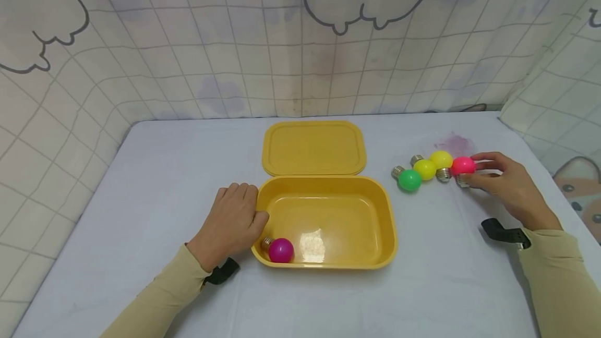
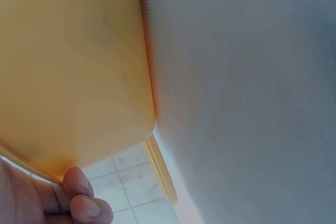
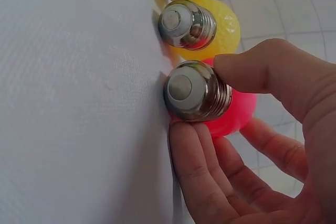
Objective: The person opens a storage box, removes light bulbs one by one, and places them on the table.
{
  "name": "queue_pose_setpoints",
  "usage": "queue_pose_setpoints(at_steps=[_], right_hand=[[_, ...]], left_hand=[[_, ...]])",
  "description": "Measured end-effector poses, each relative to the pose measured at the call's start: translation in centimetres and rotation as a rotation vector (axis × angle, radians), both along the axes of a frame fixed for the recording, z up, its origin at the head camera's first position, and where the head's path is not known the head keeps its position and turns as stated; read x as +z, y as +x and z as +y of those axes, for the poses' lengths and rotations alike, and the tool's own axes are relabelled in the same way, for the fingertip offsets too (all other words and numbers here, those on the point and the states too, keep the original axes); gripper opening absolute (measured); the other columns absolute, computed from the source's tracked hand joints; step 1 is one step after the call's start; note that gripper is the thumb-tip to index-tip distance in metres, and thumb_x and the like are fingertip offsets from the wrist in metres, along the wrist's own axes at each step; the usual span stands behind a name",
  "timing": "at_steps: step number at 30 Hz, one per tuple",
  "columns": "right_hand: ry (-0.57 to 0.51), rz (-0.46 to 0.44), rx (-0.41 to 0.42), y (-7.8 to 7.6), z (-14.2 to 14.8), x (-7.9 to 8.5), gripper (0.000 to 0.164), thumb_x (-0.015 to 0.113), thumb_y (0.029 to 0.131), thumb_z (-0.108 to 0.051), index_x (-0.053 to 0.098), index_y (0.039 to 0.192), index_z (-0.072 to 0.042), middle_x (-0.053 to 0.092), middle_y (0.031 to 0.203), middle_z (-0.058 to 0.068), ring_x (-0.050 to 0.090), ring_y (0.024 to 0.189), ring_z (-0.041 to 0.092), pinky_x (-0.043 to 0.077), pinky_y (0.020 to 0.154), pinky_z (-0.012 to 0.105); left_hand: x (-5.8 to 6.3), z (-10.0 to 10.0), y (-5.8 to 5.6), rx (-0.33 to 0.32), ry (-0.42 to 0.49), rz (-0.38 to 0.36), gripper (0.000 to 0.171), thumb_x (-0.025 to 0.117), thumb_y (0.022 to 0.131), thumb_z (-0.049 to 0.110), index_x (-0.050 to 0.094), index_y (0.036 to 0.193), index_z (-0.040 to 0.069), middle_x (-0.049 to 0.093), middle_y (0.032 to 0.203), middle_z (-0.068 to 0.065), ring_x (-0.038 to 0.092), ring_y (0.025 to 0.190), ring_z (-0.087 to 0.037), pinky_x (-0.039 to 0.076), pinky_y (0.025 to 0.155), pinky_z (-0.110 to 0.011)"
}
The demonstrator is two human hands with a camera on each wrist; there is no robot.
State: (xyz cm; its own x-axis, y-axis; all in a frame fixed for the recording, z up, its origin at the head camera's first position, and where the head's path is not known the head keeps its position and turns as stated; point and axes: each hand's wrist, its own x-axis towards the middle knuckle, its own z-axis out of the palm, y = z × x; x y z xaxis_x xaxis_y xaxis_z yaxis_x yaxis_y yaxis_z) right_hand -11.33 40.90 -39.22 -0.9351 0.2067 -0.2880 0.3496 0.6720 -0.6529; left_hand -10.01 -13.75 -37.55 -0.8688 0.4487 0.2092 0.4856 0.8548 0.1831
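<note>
My left hand (image 1: 232, 217) grips the left rim of a yellow plastic box (image 1: 347, 184), thumb toward the inside. From below, the left wrist view shows curled fingertips (image 2: 86, 203) at the box's rim. Inside the box's near left corner lies a magenta light bulb (image 1: 280, 250) with a metal screw base. At the right, my right hand (image 1: 512, 186) pinches a pink light bulb (image 1: 464, 165) between thumb and fingers. The right wrist view has the thumb at the bulb's metal base (image 3: 199, 92) and fingers along its other side. The pink bulb sits close beside a yellow bulb (image 1: 441, 159).
Left of the pink bulb, a second yellow bulb (image 1: 424, 169) and a green bulb (image 1: 409, 180) lie in the same row. The yellow lid (image 1: 314, 147) lies flat behind the box. A white cloth (image 1: 188, 150) covers the table, and a grid-patterned curtain (image 1: 235, 67) hangs behind.
</note>
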Motion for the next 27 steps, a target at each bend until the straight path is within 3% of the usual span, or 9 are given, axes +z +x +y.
queue_pose_setpoints(at_steps=[9,15,19,22,24,27], right_hand=[[0.004,0.037,0.020,0.4,0.1,0.3,0.082,0.062,0.097,-0.053,0.031,0.156,-0.004,0.035,0.158,0.031,0.037,0.137,0.056,0.043,0.099,0.070],[-0.001,0.045,-0.015,0.5,0.2,1.1,0.079,0.056,0.100,-0.055,0.032,0.157,-0.006,0.036,0.158,0.030,0.041,0.136,0.053,0.040,0.103,0.073],[0.019,0.052,-0.056,0.4,0.1,1.6,0.079,0.052,0.099,-0.061,0.035,0.156,-0.009,0.041,0.154,0.024,0.056,0.122,0.035,0.046,0.099,0.062],[0.025,0.060,-0.081,0.4,-0.2,1.9,0.080,0.053,0.097,-0.064,0.038,0.155,-0.011,0.045,0.150,0.019,0.059,0.109,0.019,0.047,0.097,0.055],[0.018,0.067,-0.088,0.5,-0.4,2.1,0.078,0.053,0.097,-0.063,0.039,0.154,-0.011,0.045,0.150,0.018,0.059,0.109,0.018,0.047,0.097,0.055],[0.010,0.080,-0.093,0.6,-0.8,2.2,0.076,0.052,0.098,-0.062,0.040,0.154,-0.012,0.045,0.150,0.018,0.056,0.122,0.031,0.047,0.096,0.054]], left_hand=[[0.0,0.0,0.0,0.003,-0.002,-0.004,0.015,0.048,0.086,0.017,0.040,0.076,0.009,0.034,0.068,-0.003,0.033,0.068,-0.021,0.026,0.072,-0.033],[0.0,0.0,0.1,0.000,0.004,-0.002,0.015,0.048,0.085,0.017,0.039,0.076,0.009,0.034,0.068,-0.003,0.033,0.067,-0.021,0.026,0.072,-0.033],[0.0,-0.1,0.2,0.001,0.011,-0.003,0.015,0.048,0.085,0.017,0.039,0.075,0.009,0.034,0.068,-0.003,0.033,0.067,-0.021,0.026,0.072,-0.033],[0.0,-0.1,0.2,0.002,0.012,-0.003,0.015,0.048,0.085,0.017,0.040,0.075,0.009,0.034,0.068,-0.003,0.033,0.067,-0.021,0.026,0.072,-0.033],[-0.1,-0.1,0.1,0.002,0.010,-0.003,0.015,0.048,0.086,0.017,0.040,0.076,0.010,0.034,0.068,-0.003,0.033,0.067,-0.021,0.026,0.072,-0.033],[-0.1,-0.1,0.0,0.000,0.008,-0.001,0.016,0.049,0.086,0.018,0.040,0.076,0.010,0.035,0.068,-0.003,0.033,0.067,-0.021,0.026,0.072,-0.033]])
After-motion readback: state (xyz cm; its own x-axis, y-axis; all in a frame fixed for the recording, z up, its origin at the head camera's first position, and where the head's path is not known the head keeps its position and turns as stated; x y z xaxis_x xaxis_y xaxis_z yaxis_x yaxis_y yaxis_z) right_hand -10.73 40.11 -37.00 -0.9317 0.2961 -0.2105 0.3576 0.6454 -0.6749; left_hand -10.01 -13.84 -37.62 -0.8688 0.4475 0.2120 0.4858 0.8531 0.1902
